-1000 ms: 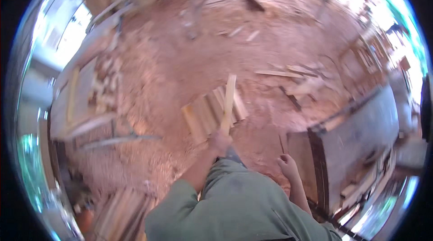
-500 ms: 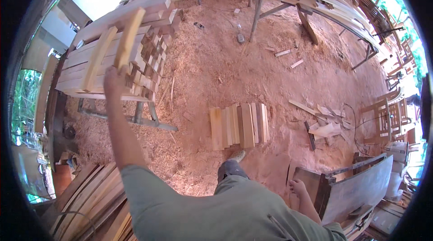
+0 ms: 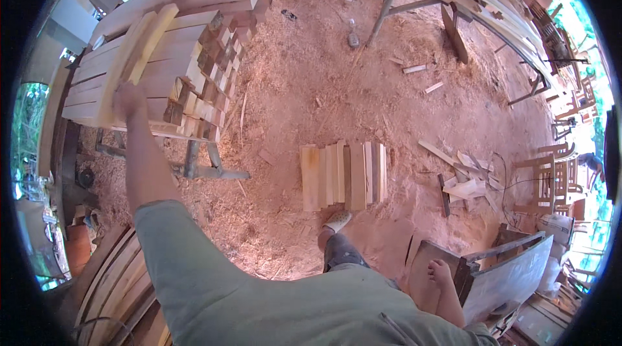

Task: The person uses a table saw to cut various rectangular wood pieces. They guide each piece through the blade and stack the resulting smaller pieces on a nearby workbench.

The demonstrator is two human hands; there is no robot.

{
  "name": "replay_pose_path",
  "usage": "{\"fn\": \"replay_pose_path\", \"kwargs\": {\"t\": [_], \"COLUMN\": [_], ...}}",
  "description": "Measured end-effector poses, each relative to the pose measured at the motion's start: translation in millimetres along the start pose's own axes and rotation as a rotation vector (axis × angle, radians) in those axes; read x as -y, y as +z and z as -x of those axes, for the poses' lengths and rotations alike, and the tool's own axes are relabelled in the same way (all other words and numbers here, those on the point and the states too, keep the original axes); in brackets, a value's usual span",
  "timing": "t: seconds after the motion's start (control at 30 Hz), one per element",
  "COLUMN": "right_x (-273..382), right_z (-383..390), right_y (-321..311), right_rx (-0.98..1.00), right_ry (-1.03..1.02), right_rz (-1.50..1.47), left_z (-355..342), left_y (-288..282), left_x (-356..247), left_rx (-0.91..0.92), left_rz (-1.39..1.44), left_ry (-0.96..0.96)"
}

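Left hand [image 3: 128, 101] closed round a pale plank [image 3: 144, 48] laid on the high stack [image 3: 188, 41], right hand [image 3: 440, 275] hanging loosely open and empty; floor row of planks [image 3: 343, 174] not yet stacked.

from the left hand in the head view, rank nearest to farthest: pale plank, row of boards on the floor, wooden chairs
1. Pale plank, under the left hand, on the stacked timber.
2. Row of boards, on the sawdust floor, centre.
3. Wooden chairs, far right edge.

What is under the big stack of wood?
A metal stand holds up the wood stack, with sawdust floor below. The stack hides the stand's top.
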State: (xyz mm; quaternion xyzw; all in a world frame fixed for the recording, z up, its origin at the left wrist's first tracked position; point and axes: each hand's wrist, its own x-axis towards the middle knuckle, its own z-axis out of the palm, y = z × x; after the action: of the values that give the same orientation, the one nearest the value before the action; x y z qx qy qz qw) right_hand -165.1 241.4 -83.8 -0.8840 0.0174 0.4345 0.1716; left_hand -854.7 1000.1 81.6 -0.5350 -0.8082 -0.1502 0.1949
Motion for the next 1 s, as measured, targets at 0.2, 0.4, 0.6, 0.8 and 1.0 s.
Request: {"fn": "replay_pose_path", "kwargs": {"t": [0.2,0.4,0.6,0.8,1.0], "right_x": [-43.8,-66.7,-59.4,-169.8,-362.0], "right_z": [-24.1,7.5,79.9,102.7,108.9], "right_y": [-5.8,-3.9,-12.9,-80.0,-194.5], "right_rx": [0.055,0.038,-0.203,-0.970,-1.369], "right_ry": [0.095,-0.170,-0.286,-0.084,0.500], "right_rz": [0.034,0.185,0.002,-0.390,-0.322], "left_z": [-33.5,156.4,592.1,742.7,726.8], "left_y": [27.3,62.8,78.7,81.1,8.7], "left_x": [30.8,-50.6,-89.7,-112.3,-273.6], "left_rx": [0.007,-0.174,1.361,1.929,1.714], "left_rz": [-0.008,0.294,0.616,0.615,0.548], "left_ry": [-0.021,0.213,0.389,0.273,0.472]}}
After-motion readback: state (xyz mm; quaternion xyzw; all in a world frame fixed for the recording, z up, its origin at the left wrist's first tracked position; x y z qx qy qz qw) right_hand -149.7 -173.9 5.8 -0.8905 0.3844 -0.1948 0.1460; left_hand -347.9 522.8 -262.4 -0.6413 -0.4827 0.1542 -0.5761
